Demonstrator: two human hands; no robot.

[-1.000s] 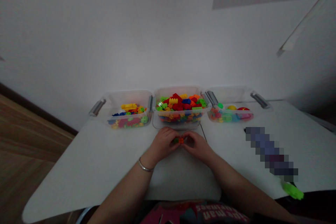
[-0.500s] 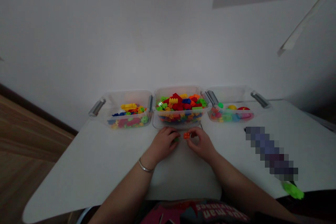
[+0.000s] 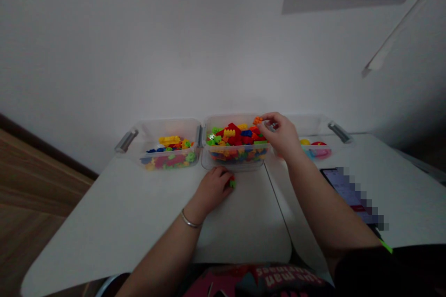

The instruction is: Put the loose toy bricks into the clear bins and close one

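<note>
My right hand (image 3: 280, 134) pinches an orange toy brick (image 3: 257, 120) over the back right corner of the middle bin (image 3: 240, 149). That bin is clear plastic and heaped with red, yellow, green, blue and orange bricks. On the table in front of it rests my left hand (image 3: 215, 186), its fingers closed round a small green and red toy piece (image 3: 232, 183). Part of that piece is hidden by the fingers, so I cannot tell whether it is one brick or two joined.
To the left stands a clear bin (image 3: 169, 163) of mixed bricks. Behind my right forearm is another clear bin (image 3: 319, 152) with round, colourful pieces. A phone (image 3: 348, 195) lies at the right on the white table (image 3: 104, 222). A wall rises behind the bins.
My right hand has moved up and away from my left hand, carrying the orange brick from the table to the middle bin's back right corner. My left hand has barely moved.
</note>
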